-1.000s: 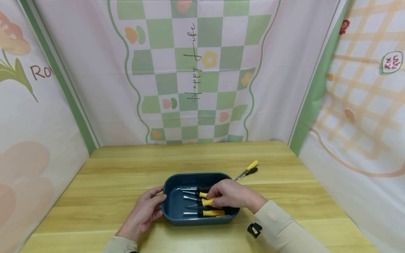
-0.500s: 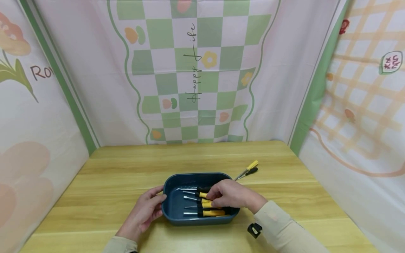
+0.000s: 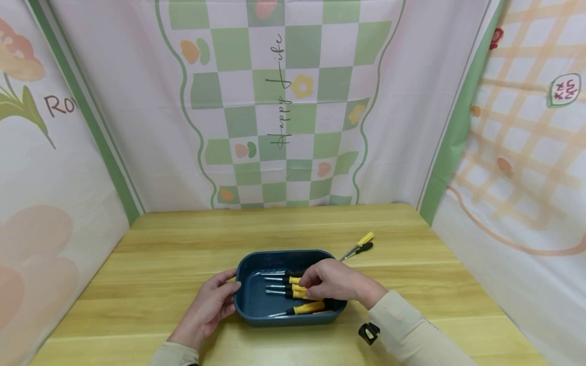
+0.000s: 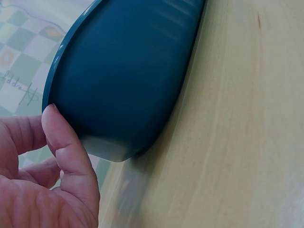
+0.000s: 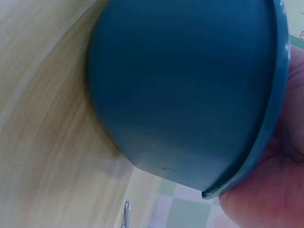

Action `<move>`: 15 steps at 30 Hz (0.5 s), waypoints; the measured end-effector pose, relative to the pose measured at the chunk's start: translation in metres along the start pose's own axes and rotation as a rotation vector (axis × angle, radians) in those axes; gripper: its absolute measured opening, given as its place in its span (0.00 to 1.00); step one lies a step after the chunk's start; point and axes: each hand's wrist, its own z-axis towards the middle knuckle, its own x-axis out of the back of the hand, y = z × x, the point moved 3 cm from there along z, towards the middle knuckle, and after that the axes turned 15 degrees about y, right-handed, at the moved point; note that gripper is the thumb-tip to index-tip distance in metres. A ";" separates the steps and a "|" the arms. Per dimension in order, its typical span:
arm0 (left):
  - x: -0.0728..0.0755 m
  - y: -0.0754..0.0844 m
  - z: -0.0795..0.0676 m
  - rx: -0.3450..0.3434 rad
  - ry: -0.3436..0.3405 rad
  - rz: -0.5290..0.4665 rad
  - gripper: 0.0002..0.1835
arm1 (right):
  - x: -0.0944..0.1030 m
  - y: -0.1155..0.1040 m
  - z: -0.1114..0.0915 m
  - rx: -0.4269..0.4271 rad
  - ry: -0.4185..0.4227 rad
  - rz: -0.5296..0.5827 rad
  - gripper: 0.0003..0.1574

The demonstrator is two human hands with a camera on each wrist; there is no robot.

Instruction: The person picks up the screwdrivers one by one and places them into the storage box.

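Note:
A dark blue rectangular box [image 3: 284,322] holds several screwdrivers, lying side by side with their shafts to the left. My left hand [image 3: 209,300] grips its left end, thumb at the rim; the left wrist view shows a digit [image 4: 66,147] against the outer wall. Inside the box, my right hand [image 3: 336,280] pinches a yellow-and-black screwdriver [image 3: 299,295], whose handle end is hidden under the fingers. Another yellow-handled screwdriver [image 3: 309,307] lies slanted along the near wall. Farther back is a screwdriver with a yellow handle [image 3: 294,280]. The box wall [image 5: 185,95] hides the right fingertips in the right wrist view.
Behind the box's right corner, a yellow-handled screwdriver [image 3: 366,237] and a black-handled one [image 3: 364,247] lie on the wooden table [image 3: 174,239]. A small black device [image 3: 368,333] sits by the right cuff. Printed curtains [image 3: 343,178] stand around the table.
The middle screwdrivers have shifted under my right fingers, their shafts now nearly parallel. The nearest screwdriver has turned, its tip swinging toward the near wall. My left hand has stayed put.

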 end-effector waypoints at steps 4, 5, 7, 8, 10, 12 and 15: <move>-0.001 -0.001 0.001 -0.002 -0.001 0.001 0.29 | 0.001 0.000 -0.001 0.001 0.004 0.015 0.13; -0.001 -0.001 0.001 -0.001 -0.001 0.000 0.29 | 0.001 0.000 -0.001 0.001 0.005 0.021 0.13; -0.001 -0.001 0.002 -0.002 -0.004 -0.002 0.29 | 0.002 0.000 -0.001 0.000 0.012 0.025 0.13; -0.001 -0.001 0.002 -0.002 -0.005 -0.002 0.29 | 0.003 0.001 -0.001 0.000 0.018 0.023 0.13; 0.000 -0.002 0.002 -0.004 -0.005 -0.002 0.30 | 0.004 0.001 0.000 0.002 0.028 0.024 0.14; 0.001 -0.002 0.002 -0.005 -0.002 0.000 0.30 | 0.005 0.000 0.000 0.005 0.041 0.020 0.14; 0.001 -0.002 0.002 -0.006 0.002 0.005 0.30 | 0.008 0.000 0.000 0.007 0.053 0.030 0.16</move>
